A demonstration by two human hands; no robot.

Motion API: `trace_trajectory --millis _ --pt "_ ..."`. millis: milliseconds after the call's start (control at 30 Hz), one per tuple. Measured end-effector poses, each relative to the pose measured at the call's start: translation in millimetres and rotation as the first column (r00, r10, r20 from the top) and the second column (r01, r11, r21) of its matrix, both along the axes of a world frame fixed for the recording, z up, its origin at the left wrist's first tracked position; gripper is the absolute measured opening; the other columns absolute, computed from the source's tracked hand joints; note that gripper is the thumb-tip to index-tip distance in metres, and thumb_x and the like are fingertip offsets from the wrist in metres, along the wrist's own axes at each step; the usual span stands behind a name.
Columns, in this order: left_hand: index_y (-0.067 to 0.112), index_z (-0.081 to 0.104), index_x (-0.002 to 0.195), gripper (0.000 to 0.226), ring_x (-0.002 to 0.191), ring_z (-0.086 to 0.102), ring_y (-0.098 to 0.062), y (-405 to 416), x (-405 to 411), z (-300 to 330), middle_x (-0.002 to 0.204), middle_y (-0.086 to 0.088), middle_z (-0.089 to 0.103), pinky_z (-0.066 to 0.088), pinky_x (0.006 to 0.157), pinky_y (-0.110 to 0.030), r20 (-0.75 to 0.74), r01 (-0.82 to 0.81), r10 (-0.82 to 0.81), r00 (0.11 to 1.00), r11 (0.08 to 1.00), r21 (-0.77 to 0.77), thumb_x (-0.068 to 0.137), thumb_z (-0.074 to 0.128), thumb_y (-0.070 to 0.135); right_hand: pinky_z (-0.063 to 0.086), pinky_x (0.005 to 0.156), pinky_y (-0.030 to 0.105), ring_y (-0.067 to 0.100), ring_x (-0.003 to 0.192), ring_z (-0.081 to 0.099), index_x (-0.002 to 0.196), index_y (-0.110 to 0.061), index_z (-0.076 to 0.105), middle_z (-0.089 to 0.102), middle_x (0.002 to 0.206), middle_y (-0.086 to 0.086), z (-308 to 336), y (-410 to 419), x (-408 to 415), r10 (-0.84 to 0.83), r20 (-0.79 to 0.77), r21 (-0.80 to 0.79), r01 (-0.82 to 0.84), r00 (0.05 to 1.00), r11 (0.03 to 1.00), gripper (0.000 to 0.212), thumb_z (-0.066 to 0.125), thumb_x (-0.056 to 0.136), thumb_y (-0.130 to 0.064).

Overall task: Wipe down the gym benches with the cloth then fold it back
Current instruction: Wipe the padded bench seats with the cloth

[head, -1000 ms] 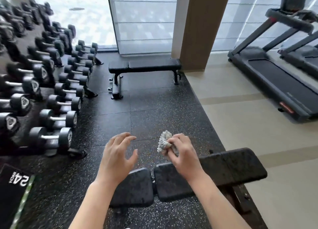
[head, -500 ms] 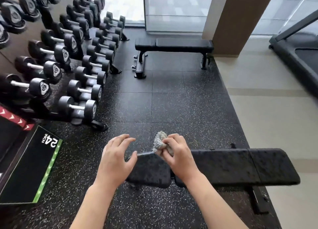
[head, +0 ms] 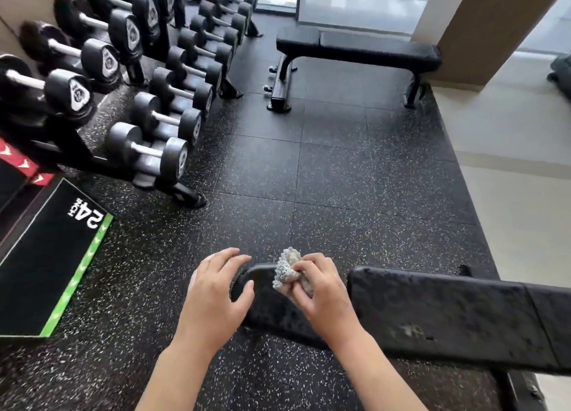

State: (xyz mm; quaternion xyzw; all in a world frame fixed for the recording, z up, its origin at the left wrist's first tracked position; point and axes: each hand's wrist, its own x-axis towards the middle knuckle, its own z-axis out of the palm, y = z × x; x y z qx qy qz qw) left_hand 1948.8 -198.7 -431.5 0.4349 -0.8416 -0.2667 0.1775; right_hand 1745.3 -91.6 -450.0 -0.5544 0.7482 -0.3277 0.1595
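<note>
On the speckled black rubber floor (head: 340, 175) of a gym, seen from the head camera, two black padded benches stand well apart. The near bench (head: 448, 314) runs across the lower right of the view; its vinyl pads are matte and mottled, with a narrow gap between the short seat pad on the left and the long back pad on the right. The far bench (head: 358, 47) is flat and smooth, on a curved black metal frame, just beside a tan pillar (head: 491, 27). Behind it are frosted window panels. To the right the rubber tiles end in a straight edge against a pale, smooth floor (head: 519, 169).

Along the left, a dumbbell rack (head: 148, 101) holds rows of black dumbbells with bright metal handles and rounded heads. Beside it on the floor sits a black plyo box (head: 46, 268) with a green edge and the number 24 printed in white.

The right hand (head: 321, 290) is over the seat pad, its fingers (head: 304, 270) curled round a crumpled grey-white cloth (head: 285, 270) with a nubby, knitted look; the cloth is bunched into a ball above the pad's far edge. The left hand (head: 213, 290) hovers at the left end of the seat pad, fingers spread and loosely bent, holding nothing; whether it touches the pad cannot be told.
</note>
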Motion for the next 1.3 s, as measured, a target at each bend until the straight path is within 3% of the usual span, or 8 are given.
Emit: trace_trajectory --millis 200,367,533,700,967,1167,1300 --pt "0.027 0.065 0.133 0.051 0.135 0.047 -0.012 -1 12 -120 0.141 0.013 0.056 0.043 0.115 -0.049 -0.007 -0.054 0.055 0.998 0.997 0.057 0.089 0.053 0.050 0.036 0.100 0.011 0.008 0.111 0.051 0.112 -0.013 0.067 0.055 0.115 -0.008 -113 -10 13 0.037 0.001 0.012 -0.037 0.999 0.999 0.022 0.073 0.091 -0.014" --pt "0.027 0.063 0.136 0.045 0.136 0.043 -0.009 -7 20 -223 0.142 0.014 0.055 0.042 0.116 -0.047 -0.033 -0.101 0.104 0.994 0.991 0.087 0.093 0.071 0.033 0.046 0.099 0.023 0.012 0.113 0.053 0.113 -0.014 0.066 0.055 0.118 -0.008 -207 -27 30 0.100 0.009 -0.037 -0.100 0.995 0.994 0.023 0.068 0.091 -0.020" --pt "0.027 0.060 0.138 0.048 0.136 0.042 -0.008 -21 27 -293 0.143 0.014 0.054 0.040 0.119 -0.043 -0.054 -0.107 0.109 0.993 0.993 0.041 0.092 0.072 0.031 0.045 0.101 0.028 0.016 0.114 0.053 0.117 -0.012 0.066 0.056 0.121 -0.004 -268 -47 37 0.149 -0.085 -0.064 -0.155 0.985 0.986 0.028 0.071 0.090 -0.016" --pt "0.029 0.057 0.142 0.053 0.134 0.038 -0.001 -28 38 -333 0.142 0.017 0.052 0.037 0.119 -0.034 -0.100 -0.111 0.114 0.988 0.993 0.034 0.091 0.073 0.033 0.045 0.099 0.026 0.018 0.112 0.053 0.116 -0.013 0.066 0.055 0.117 -0.002 -294 -73 36 0.151 -0.164 -0.095 -0.168 0.975 0.981 0.027 0.070 0.090 -0.018" --pt "0.029 0.059 0.138 0.051 0.125 0.052 -0.007 -48 59 -351 0.132 0.019 0.061 0.044 0.110 -0.029 -0.028 -0.037 0.039 0.999 0.998 0.053 0.089 0.072 0.031 0.049 0.088 0.043 0.022 0.096 0.051 0.102 -0.016 0.066 0.054 0.103 -0.002 -323 -114 54 0.117 -0.211 -0.048 -0.130 0.970 0.990 0.018 0.066 0.086 -0.025" --pt "0.033 0.065 0.130 0.041 0.120 0.055 -0.003 -48 69 -349 0.125 0.022 0.063 0.048 0.105 -0.031 -0.030 -0.014 0.016 0.999 0.997 0.078 0.089 0.071 0.029 0.049 0.086 0.044 0.018 0.098 0.050 0.100 -0.019 0.067 0.055 0.108 -0.006 -316 -60 83 0.226 -0.180 -0.050 -0.238 0.957 0.970 0.017 0.063 0.086 -0.028" --pt "0.032 0.067 0.124 0.038 0.112 0.062 -0.003 -47 65 -349 0.118 0.021 0.068 0.052 0.100 -0.033 -0.047 -0.007 0.012 0.999 0.995 0.099 0.087 0.073 0.027 0.046 0.093 0.034 0.014 0.106 0.050 0.110 -0.022 0.068 0.055 0.118 -0.009 -319 -13 81 0.292 -0.228 -0.048 -0.310 0.929 0.950 0.017 0.066 0.093 -0.024"
